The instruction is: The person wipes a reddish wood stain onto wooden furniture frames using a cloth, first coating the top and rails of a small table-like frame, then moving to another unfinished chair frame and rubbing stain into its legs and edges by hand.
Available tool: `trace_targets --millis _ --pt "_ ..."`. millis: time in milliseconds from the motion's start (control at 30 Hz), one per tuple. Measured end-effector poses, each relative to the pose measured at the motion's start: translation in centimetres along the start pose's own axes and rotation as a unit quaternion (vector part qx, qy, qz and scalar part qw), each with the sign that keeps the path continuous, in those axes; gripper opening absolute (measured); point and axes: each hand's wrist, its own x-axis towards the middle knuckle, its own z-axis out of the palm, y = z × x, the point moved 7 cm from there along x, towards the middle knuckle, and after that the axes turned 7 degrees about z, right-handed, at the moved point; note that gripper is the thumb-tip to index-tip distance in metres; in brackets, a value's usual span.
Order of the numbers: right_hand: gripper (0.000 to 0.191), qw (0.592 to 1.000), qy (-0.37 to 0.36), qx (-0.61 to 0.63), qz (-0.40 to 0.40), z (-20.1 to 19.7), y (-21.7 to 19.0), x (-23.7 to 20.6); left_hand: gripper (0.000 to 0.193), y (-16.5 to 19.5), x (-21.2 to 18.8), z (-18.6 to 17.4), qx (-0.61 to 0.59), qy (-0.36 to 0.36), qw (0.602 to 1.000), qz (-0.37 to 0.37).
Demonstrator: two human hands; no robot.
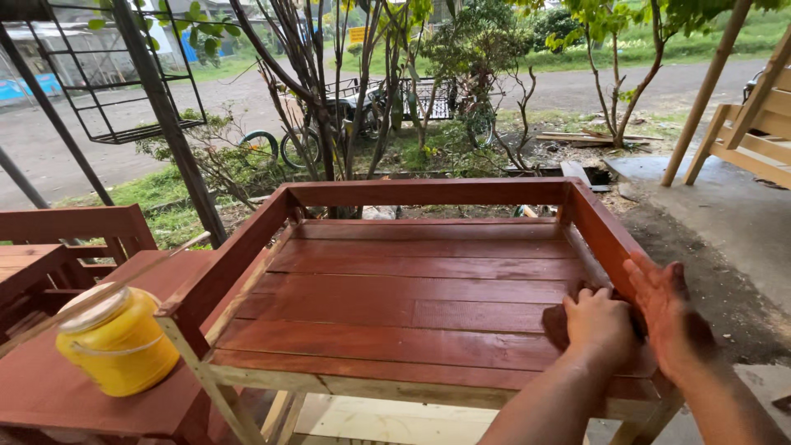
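A red-brown stained wooden frame [428, 192] with a slatted bed [395, 288] and raised side rails stands in front of me. My left hand [599, 323] presses a dark stained cloth [555, 324] onto the slats near the right rail. Beside it, my right hand [666, 311] lies flat along the top of the right rail, fingers stretched out and smeared with stain, holding nothing. The frame's lower legs and front edge are pale bare wood [354, 383].
A yellow plastic tub [117, 339] with a pale lid sits on a stained wooden piece [49, 387] at the left. More stained furniture [74, 227] stands behind it. Pale unfinished furniture [754, 136] is at the far right. Shrubs, a metal rack [124, 74] and a road lie beyond.
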Motion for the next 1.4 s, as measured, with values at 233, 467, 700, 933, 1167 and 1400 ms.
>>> trace_targets --millis 233,467,700,933,1167,1400 --pt "0.087 1.000 -0.002 -0.020 -0.011 0.5 0.0 -0.4 0.026 -1.4 -1.7 -0.3 0.013 0.003 0.999 0.043" --pt "0.086 1.000 0.013 -0.015 0.012 0.5 -0.7 -0.1 0.026 -11.3 -5.4 -4.4 0.009 -0.076 0.996 -0.047" --pt "0.091 0.999 0.044 0.003 0.032 0.4 -1.3 0.2 0.032 -15.5 -8.2 -6.6 0.008 -0.076 0.995 -0.059" --pt "0.090 0.996 0.037 0.049 0.064 -0.1 -0.8 0.0 0.037 -7.9 -5.4 -2.5 -0.001 -0.053 0.992 0.115" --pt "0.093 0.999 0.029 0.014 0.030 -0.2 -0.5 0.3 0.025 -1.3 -2.0 0.0 0.015 -0.038 0.990 0.136" --pt "0.093 1.000 0.013 0.012 0.015 -0.2 -0.3 0.1 0.027 -0.2 0.2 0.0 0.014 -0.023 0.998 0.063"
